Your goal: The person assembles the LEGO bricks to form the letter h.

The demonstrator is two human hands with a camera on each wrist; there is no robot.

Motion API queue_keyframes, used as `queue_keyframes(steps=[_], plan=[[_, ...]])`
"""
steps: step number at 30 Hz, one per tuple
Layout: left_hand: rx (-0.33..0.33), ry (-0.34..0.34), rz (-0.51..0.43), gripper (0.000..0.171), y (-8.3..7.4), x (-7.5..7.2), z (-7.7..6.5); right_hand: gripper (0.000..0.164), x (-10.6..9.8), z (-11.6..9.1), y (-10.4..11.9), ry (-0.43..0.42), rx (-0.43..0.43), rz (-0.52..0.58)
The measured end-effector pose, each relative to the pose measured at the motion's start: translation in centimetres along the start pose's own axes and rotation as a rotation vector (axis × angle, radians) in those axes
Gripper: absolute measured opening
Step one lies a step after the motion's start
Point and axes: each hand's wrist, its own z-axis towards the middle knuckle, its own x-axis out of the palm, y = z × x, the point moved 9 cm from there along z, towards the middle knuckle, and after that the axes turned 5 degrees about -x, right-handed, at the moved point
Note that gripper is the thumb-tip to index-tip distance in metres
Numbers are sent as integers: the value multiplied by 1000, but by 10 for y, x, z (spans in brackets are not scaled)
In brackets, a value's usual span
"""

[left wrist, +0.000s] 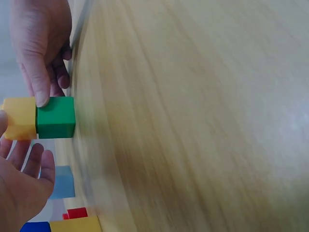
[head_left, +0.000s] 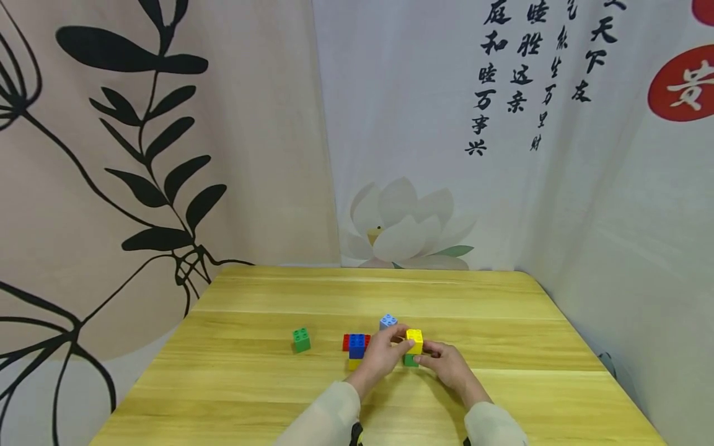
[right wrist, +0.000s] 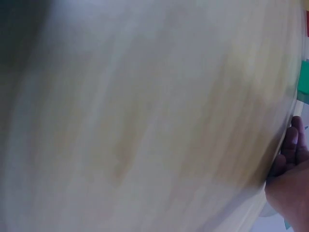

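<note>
Head view: the yellow block (head_left: 415, 339), pinched by the left hand (head_left: 382, 354), is held atop the green block (head_left: 410, 361), pinched by the right hand (head_left: 450, 367) over the worktop (head_left: 234, 384); edges should be kept flush and pressure applied straight down

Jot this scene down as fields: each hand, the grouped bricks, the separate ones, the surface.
left hand: pinches yellow toy brick
right hand: touches green toy brick under it
group: dark blue brick above second yellow brick, red brick behind
separate: light blue brick beyond left hand; second green brick left of all others
surface: wood-grain table
</note>
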Motion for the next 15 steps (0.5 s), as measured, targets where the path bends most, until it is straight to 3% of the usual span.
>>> queue_keyframes(steps=[15], plan=[[17, 43, 53, 37, 0, -1, 0, 44, 0, 1, -1, 3, 11, -7]])
